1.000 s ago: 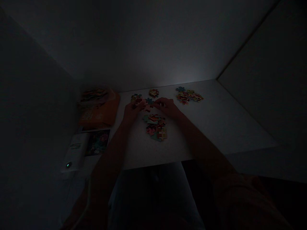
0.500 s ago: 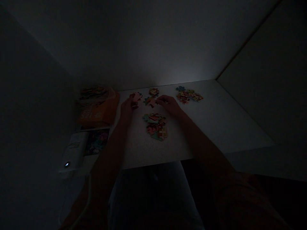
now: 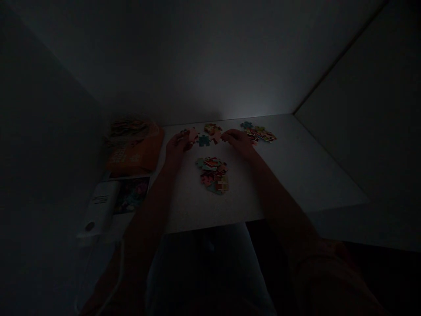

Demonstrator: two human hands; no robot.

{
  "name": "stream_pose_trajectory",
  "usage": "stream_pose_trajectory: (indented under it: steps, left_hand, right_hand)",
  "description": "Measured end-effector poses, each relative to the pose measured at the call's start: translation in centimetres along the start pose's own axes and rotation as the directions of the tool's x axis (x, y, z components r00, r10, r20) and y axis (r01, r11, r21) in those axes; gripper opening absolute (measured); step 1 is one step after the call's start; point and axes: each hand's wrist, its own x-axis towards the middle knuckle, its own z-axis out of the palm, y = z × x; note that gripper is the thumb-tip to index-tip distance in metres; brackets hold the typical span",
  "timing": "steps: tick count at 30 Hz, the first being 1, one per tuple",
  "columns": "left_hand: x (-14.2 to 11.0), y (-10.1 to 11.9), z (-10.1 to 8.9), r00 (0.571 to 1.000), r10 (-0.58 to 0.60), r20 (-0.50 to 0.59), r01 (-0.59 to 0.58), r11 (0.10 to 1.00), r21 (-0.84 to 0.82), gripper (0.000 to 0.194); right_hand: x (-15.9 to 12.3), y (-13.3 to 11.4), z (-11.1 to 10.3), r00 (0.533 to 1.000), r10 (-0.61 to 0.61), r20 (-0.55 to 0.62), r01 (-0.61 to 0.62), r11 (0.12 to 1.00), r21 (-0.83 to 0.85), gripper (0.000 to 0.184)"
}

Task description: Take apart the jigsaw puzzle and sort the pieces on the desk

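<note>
The scene is very dark. My left hand is raised a little off the white table and pinches a pinkish puzzle piece. My right hand rests curled on the table to the right of it; I cannot make out anything in its fingers. A loose blue-green piece lies between the two hands. Behind them lies a small cluster of pieces. A larger joined patch of pieces lies nearer me.
Another heap of pieces lies at the back right. An orange puzzle box with pieces inside stands at the left, a picture card and a white device in front of it. Walls close in at the back and both sides.
My right hand has slid right and back, away from the middle pieces. My left hand has lifted a pinkish piece. The blue-green piece now lies bare between the hands.
</note>
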Motion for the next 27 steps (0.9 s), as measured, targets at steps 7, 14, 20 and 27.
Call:
stream_pose_trajectory:
  steps: [7, 14, 20, 27]
  left_hand:
    - [-0.3, 0.4, 0.6, 0.999, -0.029, 0.02, 0.029, 0.999, 0.014, 0.046]
    - [-1.0, 0.2, 1.1, 0.981, 0.066, 0.181, -0.077, 0.995, 0.057, 0.068]
    - [-1.5, 0.3, 0.9, 0.948, 0.164, 0.272, -0.217, 0.959, 0.18, 0.059]
    - [-1.1, -0.3, -0.1, 0.908, 0.255, 0.332, -0.415, 0.651, 0.636, 0.043]
  right_hand:
    - [-0.6, -0.4, 1.1, 0.98, -0.008, 0.197, 0.011, 1.0, -0.013, 0.046]
    - [-0.7, -0.2, 2.5, 0.988, -0.024, 0.154, 0.036, 0.997, -0.07, 0.05]
    - [-0.4, -0.8, 2.7, 0.979, -0.077, 0.19, 0.096, 0.991, -0.09, 0.057]
    - [1.1, 3.3, -4.8, 0.924, 0.077, -0.375, -0.133, 0.983, -0.125, 0.057]
